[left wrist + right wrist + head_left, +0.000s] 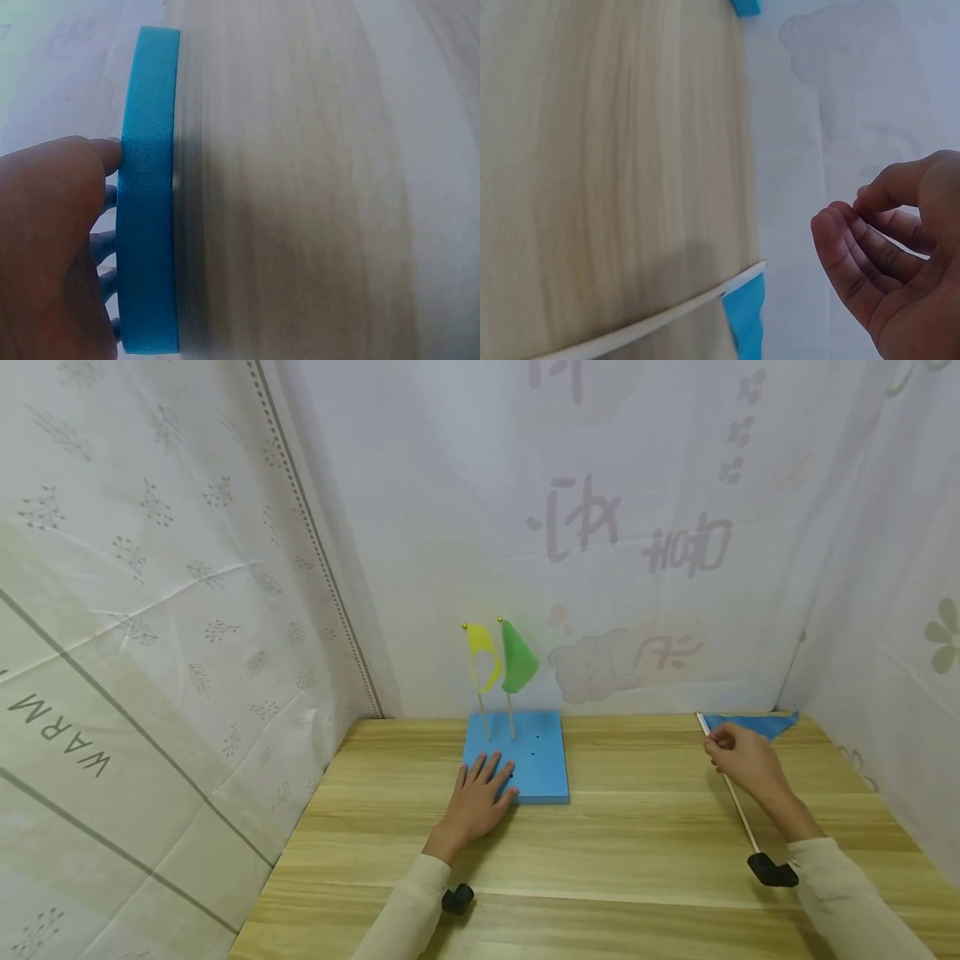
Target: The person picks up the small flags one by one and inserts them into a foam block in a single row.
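My left hand [477,802] lies with fingers spread over the front left part of a blue foam board [546,777]. In the left wrist view its thumb touches the board's upper edge. A yellow flag [491,671] with a round hole and a green flag [517,662] stand upright on sticks in the board. At the right, a blue flag [757,724] on a wooden stick [738,806] lies on the table. My right hand [746,760] is over that stick, fingers loosely bent; the right wrist view shows nothing between them and the stick below, apart from them.
Small dark holes show in the board's top. The wooden table [637,852] meets patterned white curtains [450,527] at the back and sides. A black wrist device [772,870] is on the right wrist, another black device [457,899] on the left.
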